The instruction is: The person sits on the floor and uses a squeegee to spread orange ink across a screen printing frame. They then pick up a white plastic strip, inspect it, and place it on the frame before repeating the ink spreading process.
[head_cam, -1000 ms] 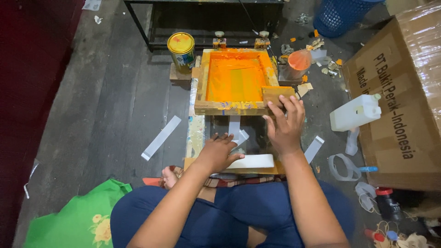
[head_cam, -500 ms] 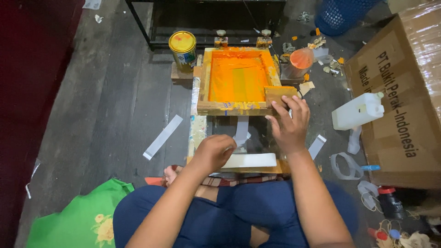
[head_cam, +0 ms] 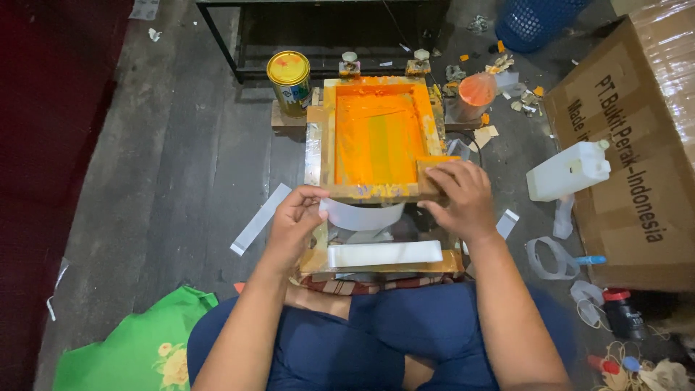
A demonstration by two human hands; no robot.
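A: Containers, from the head view: a round can with a yellow lid stands at the upper left corner of the wooden screen frame; its contents are hidden by the lid; an orange-smeared cup lies tipped at the frame's upper right; a white jug lies on the floor beside the cardboard box; a blue basket is cut off by the top edge.

B: And the frame itself?

A: It holds orange ink spread across the mesh, paler in the middle; the near edge appears raised over a glass-topped base; a white strip curves under that edge.

B: The hands?

A: The left hand pinches the left end of the white strip between thumb and fingers; the right hand rests, fingers loosely spread, on the frame's near right corner, partly over a wooden block there; whether it grips the frame cannot be told.

B: What is hard to make out?

A: The jug's fill level; the small litter beyond the cup; the items at the lower right corner, partly cut off; a green bag runs off the bottom left.
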